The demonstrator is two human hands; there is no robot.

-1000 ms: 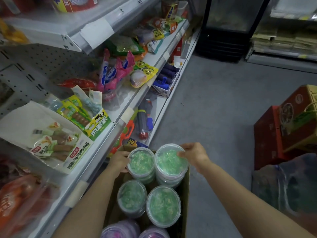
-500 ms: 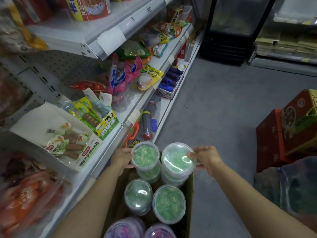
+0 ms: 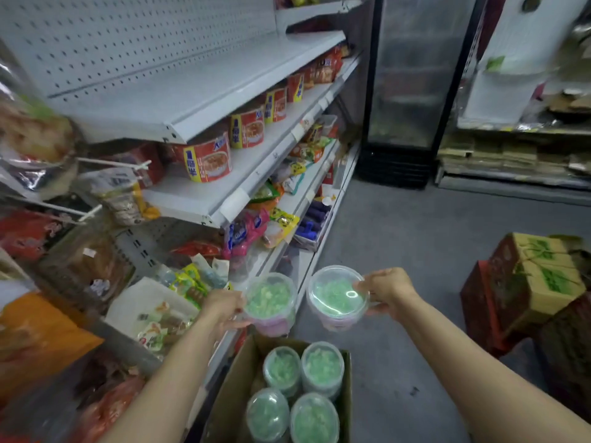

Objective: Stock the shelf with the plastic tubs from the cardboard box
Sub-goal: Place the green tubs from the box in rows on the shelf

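Two tubs, one in the left hand (image 3: pixel 224 306) and one in the right hand (image 3: pixel 385 290), fingers curled around each, are now lifted above the cardboard box (image 3: pixel 230 398); shelf placement comes next.

Six tubs (image 3: pixel 270 295) (two held)

Gripping one clear green-filled plastic tub (image 3: pixel 270 298) in left hand (image 3: pixel 224 306), another tub (image 3: pixel 335 297) in right hand (image 3: pixel 388 287), above open brown cardboard box (image 3: pixel 233 388).

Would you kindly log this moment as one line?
left hand: holds tub | right hand: holds tub | both above cardboard box | four tubs visible inside
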